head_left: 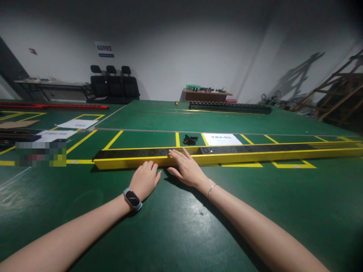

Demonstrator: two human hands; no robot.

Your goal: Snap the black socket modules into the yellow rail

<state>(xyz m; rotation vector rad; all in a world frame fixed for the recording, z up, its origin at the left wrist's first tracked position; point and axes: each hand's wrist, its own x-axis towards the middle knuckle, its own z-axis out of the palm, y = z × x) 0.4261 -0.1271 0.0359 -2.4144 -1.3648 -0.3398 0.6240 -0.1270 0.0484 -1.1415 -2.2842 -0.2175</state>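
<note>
A long yellow metal channel [272,155] lies across the green table, with black socket modules [227,150] sitting inside it. A second socket module [133,153] fills the left end; between the two a stretch of bare channel shows. My right hand [187,167] reaches over the front wall, fingers spread, the fingertips at the right end of the left module. To its left, my left hand [145,178] rests against the channel's front wall with its fingers stretched out and the thumb apart. Neither hand holds anything. Behind the channel lies a small heap of black parts [190,139].
A printed white sheet [222,139] lies behind the channel among yellow tape lines. Farther back are a black slotted rail [229,107] and a small yellow-handled tool [176,104]. At left are red rails [53,106] and more paper sheets [77,124]. Black seats [115,87] stand by the wall.
</note>
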